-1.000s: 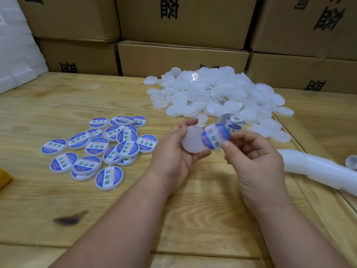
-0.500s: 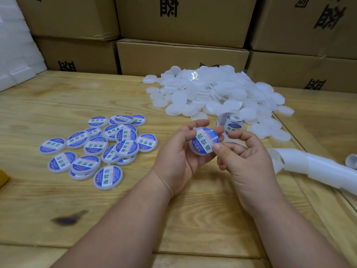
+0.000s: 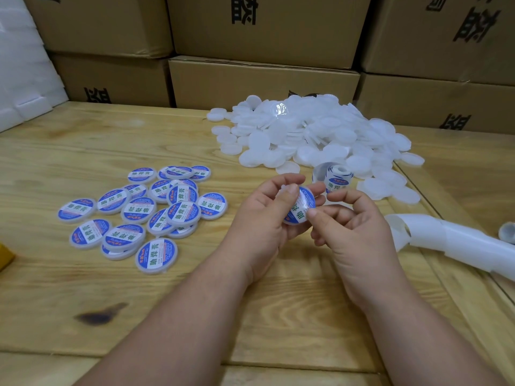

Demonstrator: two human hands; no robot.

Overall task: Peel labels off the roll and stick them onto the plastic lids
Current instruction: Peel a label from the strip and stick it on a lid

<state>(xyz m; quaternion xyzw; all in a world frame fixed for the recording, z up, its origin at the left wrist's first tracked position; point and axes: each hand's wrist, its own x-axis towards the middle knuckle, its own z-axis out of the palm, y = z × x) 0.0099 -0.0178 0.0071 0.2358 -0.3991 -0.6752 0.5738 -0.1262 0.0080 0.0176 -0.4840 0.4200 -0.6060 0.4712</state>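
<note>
centrally, left hand (image 3: 262,218) grips lid (image 3: 299,208) by rim; right hand (image 3: 354,227) thumb presses label. lid light, stiff, slick. label roll (image 3: 335,178) at 1 o'clock.

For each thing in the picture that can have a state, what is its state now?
Lid in hands: labelled, held by both hands.
Left hand: grips the lid.
Right hand: thumb presses the label.
Labelled lids: finished, lying in a loose cluster.
Blank lids: unlabelled, heaped.
Label roll: partly unrolled.
Backing strip: empty, trailing right.
</note>
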